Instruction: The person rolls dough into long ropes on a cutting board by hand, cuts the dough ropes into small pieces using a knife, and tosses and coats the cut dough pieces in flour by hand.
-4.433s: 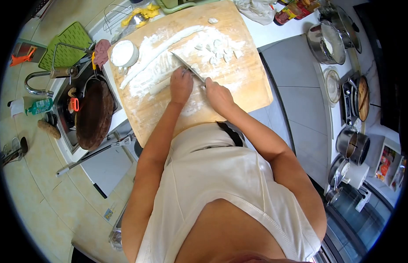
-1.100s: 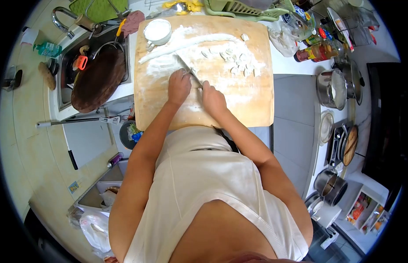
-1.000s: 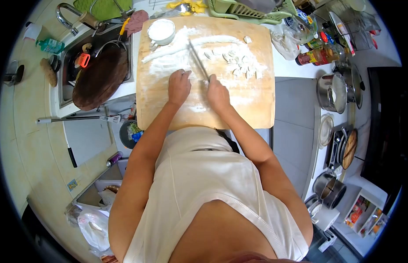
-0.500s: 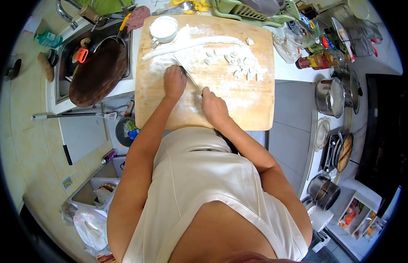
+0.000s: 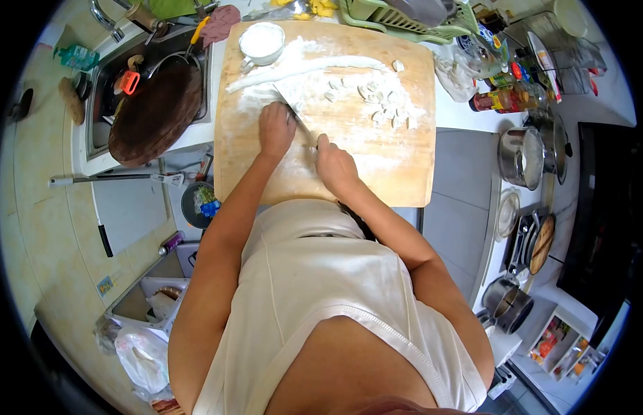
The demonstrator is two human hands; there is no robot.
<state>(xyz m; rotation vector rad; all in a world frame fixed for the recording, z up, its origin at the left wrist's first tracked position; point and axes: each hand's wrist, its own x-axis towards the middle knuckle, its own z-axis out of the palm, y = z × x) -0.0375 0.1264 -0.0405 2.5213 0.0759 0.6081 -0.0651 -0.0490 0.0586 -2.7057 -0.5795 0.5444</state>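
Note:
My right hand [image 5: 336,167] is wrapped round the handle of a kitchen knife [image 5: 299,119], whose blade slants up and left across the floured board. My left hand [image 5: 276,130] rests on the board beside the blade with its fingers curled in; what lies under the fingertips is hidden. Beyond both hands, a long white dough rope [image 5: 321,63] stretches across the wooden board [image 5: 377,181]. Several small cut dough pieces [image 5: 384,111] lie scattered to the right, dusted with flour. A white cup of flour [image 5: 261,43] stands at the board's far left corner.
Left of the board, a sink [image 5: 93,131] holds a large dark round lid or pan [image 5: 159,114]. A green dish rack [image 5: 404,21] sits behind the board. Sauce bottles [image 5: 505,100] and a steel pot [image 5: 520,158] stand along the right side.
The whole view has shifted very slightly. Both hands and the knife keep almost the same place on the board, and the dough looks unchanged.

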